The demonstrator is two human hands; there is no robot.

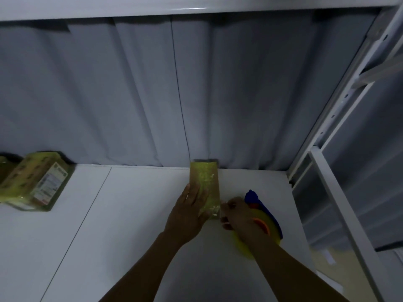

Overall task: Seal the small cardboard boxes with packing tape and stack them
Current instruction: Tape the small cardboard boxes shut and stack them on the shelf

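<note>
The small cardboard box (212, 186) lies flat on the white tabletop (130, 214), its far end close to the grey curtain (130, 94) and its long side running away from the person. A strip of yellowish packing tape (204, 178) runs along its top, wrinkled and shiny. The left hand (188, 212) rests on the near left part of the box, its fingers (195, 194) straight and held close together, lying flat on the tape. Just beside the box's near right corner, the right hand (239, 216) grips a tape dispenser (265, 221) with a yellow body, a blue part and an orange piece; its fingers (227, 207) are curled over the dispenser, their tips almost at the box's edge. Well apart, at the tabletop's far left, a larger taped box (37, 182) with a printed label sits tilted. A white metal frame (340, 192) stands along the right side.
</note>
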